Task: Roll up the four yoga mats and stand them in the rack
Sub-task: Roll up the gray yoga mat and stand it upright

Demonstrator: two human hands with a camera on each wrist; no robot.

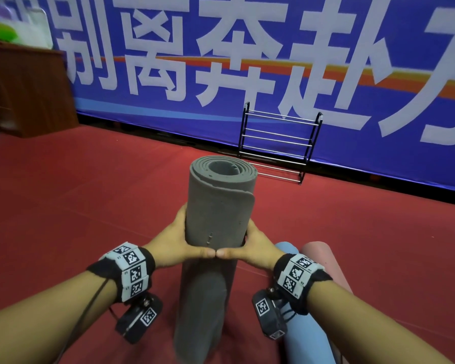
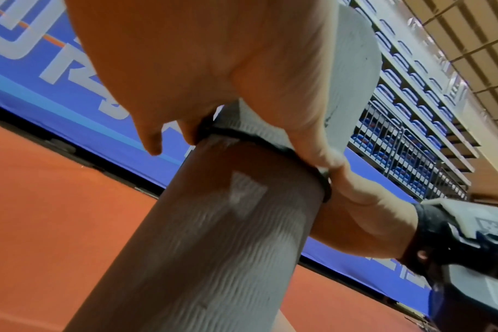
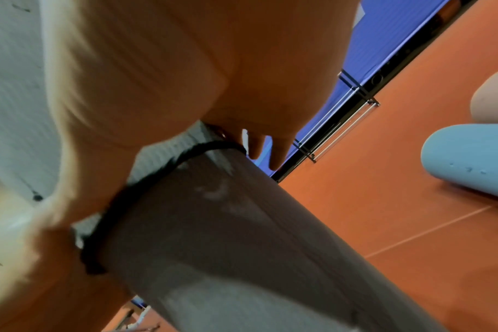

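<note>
Both hands wrap one rolled grey foam yoga mat (image 1: 216, 219), held upright and tilted slightly away, mid-length: left hand (image 1: 175, 241) on its left side, right hand (image 1: 256, 245) on its right, thumbs meeting tip to tip across the near face. Fingers curl round the far side, hidden from the head view.

Head view only: black-framed metal rack w/ silver rails (image 1: 279, 143) stands well beyond the mat, against a blue banner w/ large white characters (image 1: 168, 48); no mat on it. Rolled light-blue mat (image 1: 307, 334) and rolled pink mat (image 1: 323, 261) lie on the red floor (image 1: 76, 193) by the right forearm, side by side, lower ends cut off by the frame edge.

Wrist views only: thin black band (image 2: 270, 143) circles the grey roll just under the hands; in the head view it's covered by the thumbs. Left wrist view also shows blue stadium seating (image 2: 407, 94) behind a railing, plus the right hand's wrist strap. Right wrist view catches the rack's rails (image 3: 336, 125) and the blue mat's end (image 3: 469, 157), pink one barely at the edge.

Hard to make out: both wrist views blurred; palms fill the upper frame, so fingertips mostly unseen. Grey mat's bottom end out of frame. Fourth mat not visible.
</note>
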